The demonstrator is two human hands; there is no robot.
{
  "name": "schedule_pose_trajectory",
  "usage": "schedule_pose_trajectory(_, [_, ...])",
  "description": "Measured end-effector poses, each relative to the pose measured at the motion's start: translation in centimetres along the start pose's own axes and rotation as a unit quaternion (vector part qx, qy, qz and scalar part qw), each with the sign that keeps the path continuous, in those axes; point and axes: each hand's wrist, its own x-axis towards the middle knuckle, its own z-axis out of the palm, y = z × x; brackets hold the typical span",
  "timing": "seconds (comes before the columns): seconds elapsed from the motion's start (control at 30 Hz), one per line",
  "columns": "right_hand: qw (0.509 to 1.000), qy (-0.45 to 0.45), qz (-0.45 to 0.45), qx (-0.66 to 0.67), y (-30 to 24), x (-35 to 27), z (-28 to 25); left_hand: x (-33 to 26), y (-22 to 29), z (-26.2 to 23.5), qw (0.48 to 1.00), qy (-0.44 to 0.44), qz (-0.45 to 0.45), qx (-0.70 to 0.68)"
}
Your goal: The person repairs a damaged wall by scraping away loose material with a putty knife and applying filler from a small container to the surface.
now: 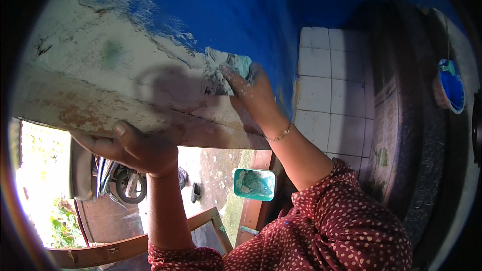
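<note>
My right hand (pixel 249 93) is closed on a flat putty scraper (pixel 217 65), smeared with whitish and green putty. Its blade lies against the wall (pixel 150 65), where blue paint meets a rough, pale patched band. Below, my left hand (pixel 133 145) rests at the bottom edge of that band. Its thumb points up on the wall face while the fingers stretch out to the left along the edge, partly hidden by it. The left hand holds no tool. Shadow falls across the wall between my hands.
A teal tub (pixel 255 184) with putty sits on a wooden ledge (pixel 255 216) beneath my right forearm. A wooden frame (pixel 201 220) crosses below my left arm. A parked motorbike (pixel 129 185) shows through the opening. Right are white tiles (pixel 346 90) and a hanging blue-lined bucket (pixel 450 88).
</note>
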Motion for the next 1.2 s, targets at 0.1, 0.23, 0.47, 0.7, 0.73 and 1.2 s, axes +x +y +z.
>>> schedule_pose_trajectory(0.1, [0.995, 0.005, -0.070, -0.069, 0.1, 0.2, -1.2, 0.3, 0.0, 0.5, 0.996, 0.018, 0.060, 0.057])
schedule_pose_trajectory(0.23, [0.986, 0.046, 0.149, 0.060, -4.2, -1.2, -0.7, -0.3, -0.6, -0.3, 0.998, 0.024, 0.010, 0.052])
schedule_pose_trajectory(0.47, [0.992, 0.054, 0.110, 0.001, -6.5, 0.5, -0.2, 0.2, -1.1, 0.5, 0.996, 0.032, 0.082, -0.021])
schedule_pose_trajectory(0.7, [0.996, 0.072, 0.042, -0.028, -11.8, 0.3, 3.2, 0.4, 0.7, 0.8, 0.994, 0.046, 0.021, -0.095])
schedule_pose_trajectory(0.73, [0.996, 0.062, 0.040, -0.053, -12.1, 0.8, 3.1, 0.4, 1.1, 1.0, 0.993, 0.039, 0.012, -0.114])
schedule_pose_trajectory(1.2, [0.996, 0.007, 0.015, -0.086, -16.3, 2.5, 3.2, -0.4, -0.7, -0.3, 0.997, -0.006, -0.019, -0.074])
